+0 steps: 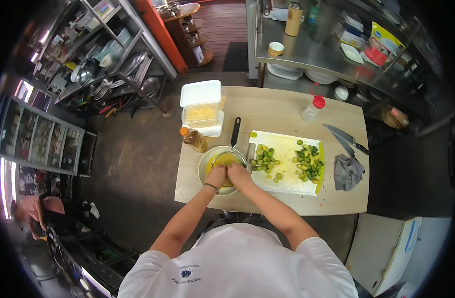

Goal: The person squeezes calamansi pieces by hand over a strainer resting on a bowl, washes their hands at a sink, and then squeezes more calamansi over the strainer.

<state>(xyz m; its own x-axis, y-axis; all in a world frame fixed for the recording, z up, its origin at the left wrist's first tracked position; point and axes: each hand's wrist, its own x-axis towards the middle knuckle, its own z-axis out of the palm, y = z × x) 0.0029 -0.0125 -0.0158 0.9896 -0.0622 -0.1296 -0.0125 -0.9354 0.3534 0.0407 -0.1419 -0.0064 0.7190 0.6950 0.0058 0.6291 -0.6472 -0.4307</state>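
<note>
My left hand (217, 177) and my right hand (238, 175) are side by side over a strainer (232, 152) with a black handle. Both have their fingers curled closed, and whatever they hold is hidden. The strainer rests in a pale bowl (201, 166) that has yellow liquid (209, 166) in it. Right of the bowl lies a white cutting board (282, 141) with green ends. On its left side is a group of small green citrus fruits (265, 156); a heap of cut citrus pieces (309, 161) sits on its right.
On the table (277, 102) are plastic containers (199, 115), an orange-capped bottle (193, 139), a red-capped bottle (314, 108), knives (346, 139) and a grey cloth (346, 173). A steel counter (312, 49) stands behind. Another person (51, 203) bends at far left.
</note>
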